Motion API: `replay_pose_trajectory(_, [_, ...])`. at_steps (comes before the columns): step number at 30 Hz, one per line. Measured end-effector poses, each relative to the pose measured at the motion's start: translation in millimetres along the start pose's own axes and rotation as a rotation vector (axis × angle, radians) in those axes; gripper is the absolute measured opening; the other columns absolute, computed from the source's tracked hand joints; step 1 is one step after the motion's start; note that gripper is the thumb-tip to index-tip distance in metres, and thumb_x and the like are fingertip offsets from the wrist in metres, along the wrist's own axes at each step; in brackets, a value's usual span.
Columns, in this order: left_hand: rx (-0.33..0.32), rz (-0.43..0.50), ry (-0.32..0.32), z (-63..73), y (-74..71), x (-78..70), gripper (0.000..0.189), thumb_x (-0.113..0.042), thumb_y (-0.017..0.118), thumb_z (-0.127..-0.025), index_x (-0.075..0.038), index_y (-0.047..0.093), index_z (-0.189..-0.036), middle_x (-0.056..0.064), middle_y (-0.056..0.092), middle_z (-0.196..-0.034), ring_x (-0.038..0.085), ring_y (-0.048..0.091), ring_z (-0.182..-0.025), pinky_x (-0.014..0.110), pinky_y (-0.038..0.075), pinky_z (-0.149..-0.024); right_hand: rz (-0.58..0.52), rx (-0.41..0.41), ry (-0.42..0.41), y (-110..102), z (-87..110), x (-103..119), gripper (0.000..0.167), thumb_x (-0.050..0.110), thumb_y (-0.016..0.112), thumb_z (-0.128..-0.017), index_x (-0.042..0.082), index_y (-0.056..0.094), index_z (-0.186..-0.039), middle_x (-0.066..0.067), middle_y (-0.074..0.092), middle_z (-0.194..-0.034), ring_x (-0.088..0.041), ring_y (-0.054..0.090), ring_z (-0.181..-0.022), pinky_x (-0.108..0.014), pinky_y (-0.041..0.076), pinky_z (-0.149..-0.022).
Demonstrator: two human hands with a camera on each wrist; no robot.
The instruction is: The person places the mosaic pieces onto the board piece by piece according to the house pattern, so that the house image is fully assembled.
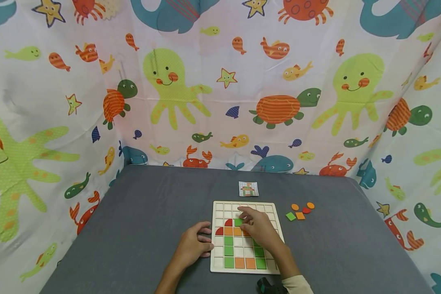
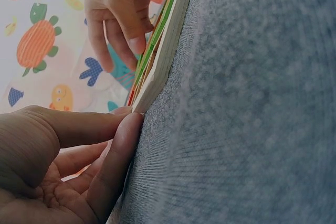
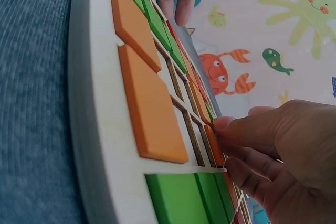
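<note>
A pale wooden grid board (image 1: pixel 220 207) lies on the grey cloth, partly filled with flat tiles. In the head view I see green squares (image 1: pixel 229 251), orange squares (image 1: pixel 239 263) and red rounded tiles (image 1: pixel 219 231) in its cells. My left hand (image 1: pixel 192 245) rests at the board's left edge, thumb against the rim and fingers spread beside it. Over the upper middle cells is my right hand (image 1: pixel 259 226). Its thumb tip touches the tiles beside an upper green tile (image 1: pixel 238 222), and its fingers reach down loosely. The hand covers several cells.
A small pattern card (image 1: pixel 248 189) lies behind the board. To the right sit loose tiles: an orange disc (image 1: pixel 295 207), another orange disc (image 1: pixel 310 205), a red tile (image 1: pixel 306 210), an orange square (image 1: pixel 300 216) and a green square (image 1: pixel 290 217). A printed curtain (image 1: pixel 213 102) hangs behind the table.
</note>
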State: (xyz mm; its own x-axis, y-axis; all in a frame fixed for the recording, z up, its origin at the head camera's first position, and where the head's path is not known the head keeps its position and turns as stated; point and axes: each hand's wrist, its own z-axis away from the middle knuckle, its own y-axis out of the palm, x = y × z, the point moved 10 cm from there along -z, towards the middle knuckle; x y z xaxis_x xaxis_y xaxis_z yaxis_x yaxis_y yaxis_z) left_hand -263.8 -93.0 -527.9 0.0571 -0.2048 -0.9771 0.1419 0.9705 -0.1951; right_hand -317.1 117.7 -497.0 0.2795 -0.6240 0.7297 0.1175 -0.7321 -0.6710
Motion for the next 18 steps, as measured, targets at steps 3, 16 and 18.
replay_pose_trajectory(3, [0.000, -0.003, -0.001, 0.4, -0.3, -0.2, 0.069, 0.012, 0.080, -0.079, 0.004, 0.059, -0.144, 0.021, 0.067, -0.124, 0.022, 0.071, -0.094, 0.038, 0.066, -0.062, -0.003, -0.002, -0.004, 0.1, 0.0, 0.9, 0.057, -0.004, 0.080, -0.089, 0.010, 0.065, -0.142, -0.003, 0.075, -0.111, -0.017, 0.072, -0.098, -0.035, 0.062, -0.083])
replay_pose_trajectory(16, [0.000, -0.005, -0.001, 0.2, -0.3, 0.1, 0.069, 0.012, 0.080, -0.079, 0.004, 0.059, -0.144, 0.021, 0.067, -0.124, 0.022, 0.071, -0.094, 0.038, 0.066, -0.062, -0.058, 0.017, -0.009, -3.0, 2.0, 3.1, 0.057, -0.003, 0.078, -0.092, 0.008, 0.062, -0.146, -0.008, 0.075, -0.115, -0.020, 0.073, -0.099, -0.038, 0.063, -0.087])
replay_pose_trajectory(18, [0.001, -0.002, 0.001, 0.1, -0.4, -0.5, 0.069, 0.012, 0.080, -0.079, 0.004, 0.058, -0.144, 0.021, 0.067, -0.124, 0.022, 0.071, -0.094, 0.038, 0.066, -0.061, -0.070, 0.001, 0.006, -7.1, 2.8, 0.2, 0.057, -0.002, 0.078, -0.092, 0.009, 0.062, -0.146, -0.008, 0.075, -0.115, -0.021, 0.073, -0.101, -0.040, 0.064, -0.087])
